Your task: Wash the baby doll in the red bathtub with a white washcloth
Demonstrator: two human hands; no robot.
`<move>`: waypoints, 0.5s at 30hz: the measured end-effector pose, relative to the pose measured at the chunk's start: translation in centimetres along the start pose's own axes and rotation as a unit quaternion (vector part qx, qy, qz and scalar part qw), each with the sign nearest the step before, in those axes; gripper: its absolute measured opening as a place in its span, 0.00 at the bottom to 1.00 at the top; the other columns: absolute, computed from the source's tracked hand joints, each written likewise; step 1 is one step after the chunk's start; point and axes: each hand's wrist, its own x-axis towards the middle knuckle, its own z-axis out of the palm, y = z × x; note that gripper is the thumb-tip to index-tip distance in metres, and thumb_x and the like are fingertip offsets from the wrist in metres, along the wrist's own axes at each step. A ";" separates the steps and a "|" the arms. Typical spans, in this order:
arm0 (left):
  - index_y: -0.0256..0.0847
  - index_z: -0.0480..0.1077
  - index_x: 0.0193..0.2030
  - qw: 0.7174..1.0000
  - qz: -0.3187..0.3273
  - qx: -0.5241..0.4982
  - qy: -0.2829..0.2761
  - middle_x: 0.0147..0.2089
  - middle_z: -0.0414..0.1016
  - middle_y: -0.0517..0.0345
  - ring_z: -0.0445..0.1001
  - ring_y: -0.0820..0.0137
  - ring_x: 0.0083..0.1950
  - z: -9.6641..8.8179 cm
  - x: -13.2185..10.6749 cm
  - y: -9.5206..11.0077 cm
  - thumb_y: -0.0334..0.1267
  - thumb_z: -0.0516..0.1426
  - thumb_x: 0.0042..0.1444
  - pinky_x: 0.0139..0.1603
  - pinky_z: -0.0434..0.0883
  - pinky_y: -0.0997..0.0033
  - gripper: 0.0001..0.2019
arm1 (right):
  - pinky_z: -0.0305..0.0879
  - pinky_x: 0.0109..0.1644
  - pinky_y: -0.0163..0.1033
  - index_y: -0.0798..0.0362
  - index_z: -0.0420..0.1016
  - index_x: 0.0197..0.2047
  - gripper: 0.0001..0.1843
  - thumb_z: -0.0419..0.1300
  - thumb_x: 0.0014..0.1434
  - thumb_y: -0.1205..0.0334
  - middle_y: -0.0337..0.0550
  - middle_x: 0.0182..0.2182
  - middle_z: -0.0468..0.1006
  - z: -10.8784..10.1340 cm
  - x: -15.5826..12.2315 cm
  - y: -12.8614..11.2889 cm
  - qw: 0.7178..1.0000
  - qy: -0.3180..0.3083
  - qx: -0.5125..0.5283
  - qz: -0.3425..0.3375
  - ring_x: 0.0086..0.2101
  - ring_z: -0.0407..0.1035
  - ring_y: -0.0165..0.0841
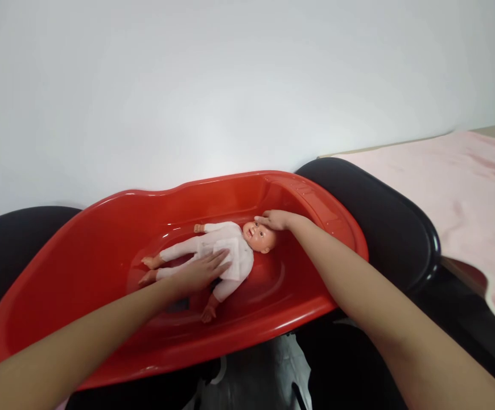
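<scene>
A baby doll (243, 256) in a white outfit lies on its back in a red plastic baby bathtub (60, 273), its head toward the right. Across its chest is a white square cloth or wipe (231, 250). My left hand (205, 270) lies with fingers stretched out on the doll's torso, at the edge of that cloth. At the top of the doll's head rests my right hand (275, 219), its fingers extended over the forehead. Part of the doll's legs is behind my left hand.
The tub sits across black chairs, one black seat (367, 216) at the right and another (12, 239) at the left. A pink cloth (473, 199) covers a surface farther right. Behind everything stands a white wall (188, 85).
</scene>
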 end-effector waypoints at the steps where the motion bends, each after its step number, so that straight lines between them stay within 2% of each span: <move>1: 0.47 0.61 0.73 1.000 0.014 0.015 -0.022 0.77 0.51 0.56 0.50 0.57 0.77 -0.4 -1.0 -0.3 0.29 0.47 0.64 0.75 0.53 0.54 0.30 | 0.68 0.57 0.47 0.54 0.75 0.57 0.40 0.44 0.66 0.30 0.56 0.56 0.78 0.0 0.0 0.0 1.000 -0.003 0.000 0.002 0.54 0.74 0.49; 3: 0.40 0.60 0.73 0.996 0.035 0.043 -0.068 0.77 0.49 0.48 0.49 0.55 0.77 -1.1 -3.3 -1.4 0.26 0.46 0.63 0.76 0.51 0.52 0.30 | 0.67 0.58 0.48 0.54 0.76 0.57 0.39 0.43 0.66 0.30 0.55 0.57 0.78 -0.1 -0.2 -0.2 1.000 -0.008 0.001 0.003 0.55 0.73 0.50; 5: 0.37 0.59 0.73 0.992 0.038 0.066 -0.100 0.76 0.50 0.44 0.49 0.53 0.77 -1.5 -5.6 -3.1 0.24 0.48 0.62 0.76 0.49 0.49 0.31 | 0.66 0.59 0.49 0.55 0.75 0.58 0.40 0.42 0.67 0.31 0.55 0.58 0.77 -0.3 -0.4 -0.4 1.000 -0.013 0.001 0.005 0.55 0.73 0.51; 8: 0.41 0.60 0.73 0.989 0.014 0.079 -0.122 0.76 0.53 0.45 0.49 0.56 0.77 -1.5 -8.7 -5.7 0.24 0.48 0.64 0.76 0.49 0.49 0.30 | 0.65 0.61 0.50 0.56 0.74 0.59 0.41 0.41 0.68 0.31 0.57 0.59 0.75 -0.4 -0.8 -0.7 1.000 -0.018 0.002 0.016 0.57 0.72 0.51; 11: 0.43 0.60 0.73 0.987 -0.014 0.065 -0.145 0.76 0.50 0.46 0.52 0.57 0.76 -1.2 -11.7 -7.7 0.22 0.44 0.64 0.75 0.53 0.51 0.32 | 0.64 0.62 0.50 0.57 0.73 0.61 0.41 0.40 0.68 0.32 0.58 0.59 0.75 -0.5 -1.0 -0.8 1.000 -0.021 0.004 0.018 0.58 0.71 0.51; 15: 0.49 0.59 0.73 0.988 -0.068 0.011 -0.141 0.77 0.48 0.51 0.60 0.56 0.73 -1.9 -14.3 -8.4 0.24 0.43 0.64 0.70 0.62 0.54 0.32 | 0.65 0.61 0.50 0.56 0.73 0.61 0.41 0.41 0.68 0.31 0.57 0.61 0.74 -0.5 -1.2 -0.8 0.999 -0.021 0.019 0.022 0.57 0.71 0.51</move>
